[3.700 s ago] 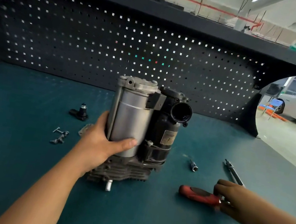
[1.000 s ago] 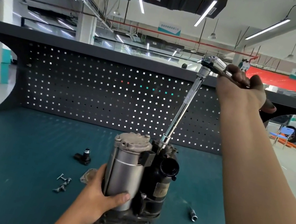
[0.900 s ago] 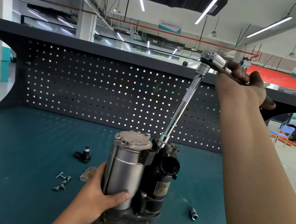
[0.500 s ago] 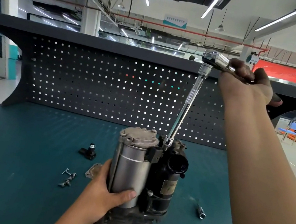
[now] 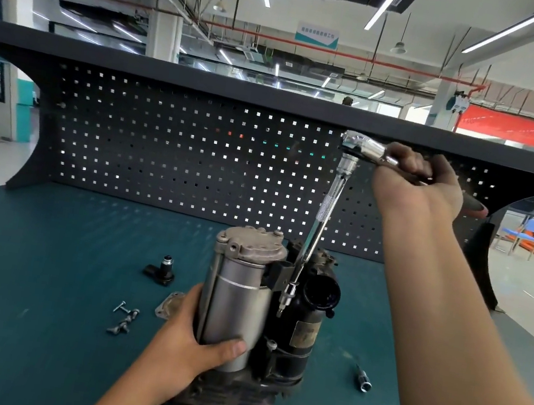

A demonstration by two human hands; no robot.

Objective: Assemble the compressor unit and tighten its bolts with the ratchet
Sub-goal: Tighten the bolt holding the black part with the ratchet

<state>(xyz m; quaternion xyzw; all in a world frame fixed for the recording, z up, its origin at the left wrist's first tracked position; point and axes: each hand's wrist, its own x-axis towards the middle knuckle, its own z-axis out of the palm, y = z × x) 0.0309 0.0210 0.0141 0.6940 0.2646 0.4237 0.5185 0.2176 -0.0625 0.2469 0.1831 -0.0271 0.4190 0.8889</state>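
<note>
The compressor unit (image 5: 243, 303) stands upright on the teal bench, a silver cylinder on the left and a black motor body on the right. My left hand (image 5: 192, 347) grips the silver cylinder low down, thumb across its front. My right hand (image 5: 417, 183) holds the ratchet (image 5: 360, 147) by its handle, raised above and right of the unit. A long extension bar (image 5: 320, 220) slants down from the ratchet head. Its bit tip sits in front of the gap between cylinder and motor, about halfway down the unit.
Several loose bolts (image 5: 123, 318) and a small metal plate (image 5: 170, 306) lie left of the unit, with a black sensor part (image 5: 161, 271) behind them. A loose socket (image 5: 363, 383) lies to the right. The black pegboard (image 5: 162, 152) closes the bench's back.
My right hand picked the ratchet up off the bench and raised it. In the last half second the extension's tip dropped from the unit's top to midway down its front.
</note>
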